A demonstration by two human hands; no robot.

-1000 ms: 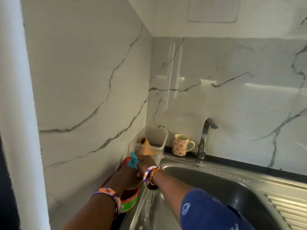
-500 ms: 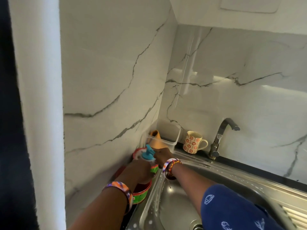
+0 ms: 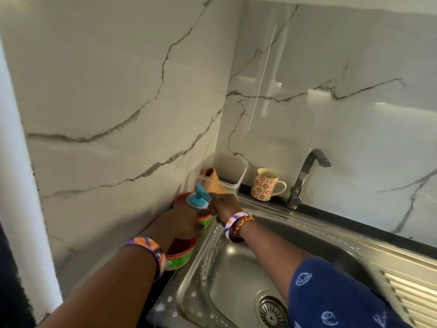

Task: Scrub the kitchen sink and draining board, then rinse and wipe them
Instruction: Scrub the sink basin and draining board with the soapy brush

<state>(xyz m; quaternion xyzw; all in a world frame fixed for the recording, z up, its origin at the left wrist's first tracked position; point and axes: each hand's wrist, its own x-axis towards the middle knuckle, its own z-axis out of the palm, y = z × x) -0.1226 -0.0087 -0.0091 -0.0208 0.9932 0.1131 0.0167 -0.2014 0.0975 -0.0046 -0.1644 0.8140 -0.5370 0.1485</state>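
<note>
The steel sink (image 3: pixel 236 271) fills the lower middle, its left rim dotted with white foam and its drain (image 3: pixel 272 312) near the bottom. The ribbed draining board (image 3: pixel 411 294) lies at the lower right. At the sink's far left corner my left hand (image 3: pixel 184 223) grips a green and red bottle (image 3: pixel 205 221) with a blue flip cap (image 3: pixel 198 196). My right hand (image 3: pixel 223 205) holds the bottle just under the cap, fingers curled at it. The bottle's lower body is hidden by my hands.
A red and green tub (image 3: pixel 181 256) sits on the counter left of the sink. A clear plastic container (image 3: pixel 224 172) with an orange cloth stands in the corner, a flowered mug (image 3: pixel 266 184) beside it, then the tap (image 3: pixel 305 178). Marble walls close the left and back.
The camera has tilted down, showing more of the sink and its drain. Both hands stay on the bottle, which now stands a little higher with its blue cap plainly visible.
</note>
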